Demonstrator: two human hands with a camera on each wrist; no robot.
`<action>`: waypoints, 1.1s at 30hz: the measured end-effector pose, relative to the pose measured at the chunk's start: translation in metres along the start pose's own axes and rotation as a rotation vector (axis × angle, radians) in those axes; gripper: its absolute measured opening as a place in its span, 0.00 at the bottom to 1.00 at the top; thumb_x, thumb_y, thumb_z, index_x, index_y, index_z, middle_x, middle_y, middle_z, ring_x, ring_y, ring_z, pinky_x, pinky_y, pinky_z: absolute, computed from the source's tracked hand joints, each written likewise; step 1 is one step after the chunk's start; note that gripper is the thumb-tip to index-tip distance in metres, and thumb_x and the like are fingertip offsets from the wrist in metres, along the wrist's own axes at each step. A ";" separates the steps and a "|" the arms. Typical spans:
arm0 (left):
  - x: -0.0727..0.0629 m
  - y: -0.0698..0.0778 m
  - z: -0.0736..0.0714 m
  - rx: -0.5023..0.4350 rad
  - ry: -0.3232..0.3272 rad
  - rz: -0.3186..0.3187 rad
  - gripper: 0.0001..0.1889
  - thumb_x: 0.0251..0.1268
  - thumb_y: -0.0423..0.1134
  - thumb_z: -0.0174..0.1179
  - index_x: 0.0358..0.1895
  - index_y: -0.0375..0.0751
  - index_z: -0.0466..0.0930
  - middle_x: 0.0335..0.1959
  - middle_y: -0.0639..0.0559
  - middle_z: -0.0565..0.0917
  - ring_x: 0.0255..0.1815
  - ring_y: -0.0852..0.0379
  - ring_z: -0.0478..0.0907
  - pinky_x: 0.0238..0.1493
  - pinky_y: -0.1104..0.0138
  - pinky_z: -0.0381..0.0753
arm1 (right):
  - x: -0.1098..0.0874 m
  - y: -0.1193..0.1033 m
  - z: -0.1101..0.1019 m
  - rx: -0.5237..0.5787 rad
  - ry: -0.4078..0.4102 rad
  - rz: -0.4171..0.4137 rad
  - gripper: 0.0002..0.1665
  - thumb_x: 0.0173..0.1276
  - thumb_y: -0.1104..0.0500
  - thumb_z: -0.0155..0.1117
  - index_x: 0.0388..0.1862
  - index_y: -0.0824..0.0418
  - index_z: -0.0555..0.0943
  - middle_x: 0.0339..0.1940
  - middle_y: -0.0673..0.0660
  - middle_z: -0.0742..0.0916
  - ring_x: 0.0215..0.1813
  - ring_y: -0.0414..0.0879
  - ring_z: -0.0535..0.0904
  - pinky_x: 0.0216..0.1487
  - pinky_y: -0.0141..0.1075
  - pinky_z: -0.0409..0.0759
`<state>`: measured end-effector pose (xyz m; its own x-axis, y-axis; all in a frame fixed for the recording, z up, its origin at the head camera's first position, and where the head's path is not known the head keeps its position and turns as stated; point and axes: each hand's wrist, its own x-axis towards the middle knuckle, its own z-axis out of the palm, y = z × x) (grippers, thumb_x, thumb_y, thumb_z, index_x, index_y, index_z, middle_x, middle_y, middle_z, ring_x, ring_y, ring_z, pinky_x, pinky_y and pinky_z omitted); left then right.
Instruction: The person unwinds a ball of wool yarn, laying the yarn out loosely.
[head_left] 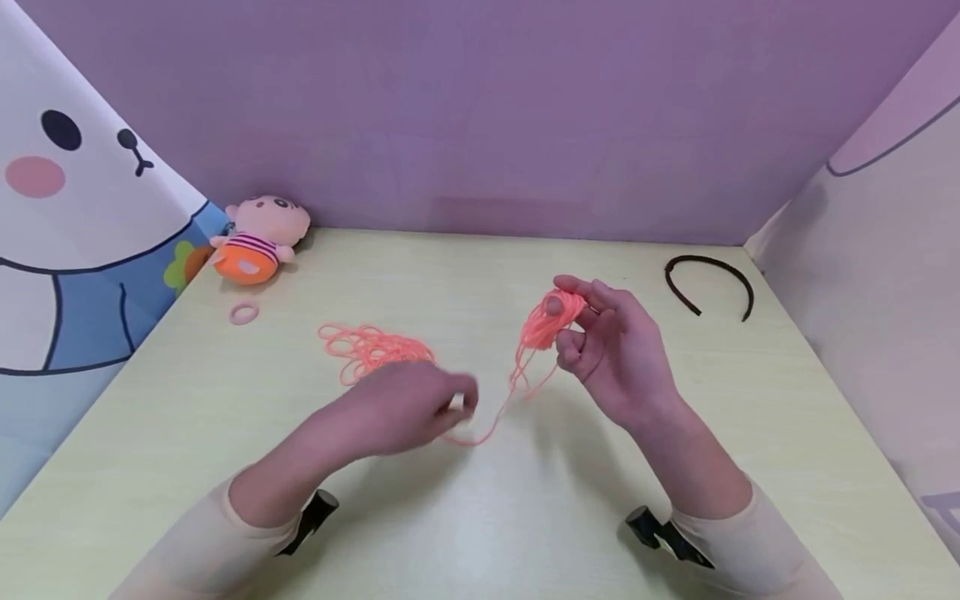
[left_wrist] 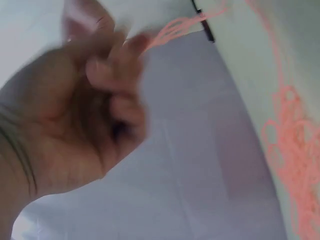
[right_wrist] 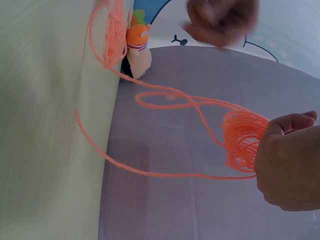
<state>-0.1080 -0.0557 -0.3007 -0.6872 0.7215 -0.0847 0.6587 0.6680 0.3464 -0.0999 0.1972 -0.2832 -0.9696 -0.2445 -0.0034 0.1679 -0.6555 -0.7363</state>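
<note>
A bundle of coral-pink cord is looped about the fingers of my right hand, raised above the table with its palm partly showing. Strands hang from the bundle, and one runs down to the table and toward the left. My left hand hovers in front of a loose heap of the same cord and covers part of it. Its fingers are loosely bent and blurred. In the right wrist view the left hand is apart from the cord, with no strand visible in it.
A plush toy in a striped top sits at the table's back left corner, with a pink ring in front of it. A dark headband lies at the back right. Purple and printed cloth walls surround the pale table.
</note>
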 end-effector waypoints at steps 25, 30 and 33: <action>0.020 -0.015 0.007 -0.320 0.619 -0.037 0.02 0.68 0.37 0.67 0.40 0.46 0.85 0.30 0.58 0.78 0.28 0.58 0.71 0.30 0.64 0.73 | -0.003 0.005 0.006 -0.116 -0.116 0.051 0.27 0.84 0.47 0.38 0.65 0.63 0.72 0.41 0.52 0.85 0.24 0.45 0.78 0.26 0.31 0.73; 0.021 -0.019 0.007 -0.019 0.735 0.056 0.04 0.65 0.34 0.69 0.39 0.45 0.84 0.32 0.56 0.78 0.29 0.56 0.73 0.30 0.64 0.74 | -0.003 0.004 0.005 -0.125 -0.112 0.064 0.26 0.84 0.48 0.38 0.63 0.62 0.75 0.39 0.52 0.86 0.21 0.45 0.76 0.25 0.31 0.72; 0.022 -0.021 0.007 -0.001 0.728 0.095 0.06 0.63 0.32 0.71 0.39 0.44 0.83 0.33 0.54 0.79 0.31 0.54 0.75 0.32 0.63 0.75 | -0.002 0.004 0.005 -0.116 -0.122 0.073 0.25 0.84 0.49 0.39 0.61 0.62 0.78 0.38 0.53 0.86 0.21 0.45 0.75 0.25 0.31 0.70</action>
<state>-0.1342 -0.0525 -0.3164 -0.6569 0.4723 0.5877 0.7255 0.6082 0.3220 -0.0961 0.1917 -0.2825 -0.9256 -0.3781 0.0177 0.2082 -0.5475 -0.8105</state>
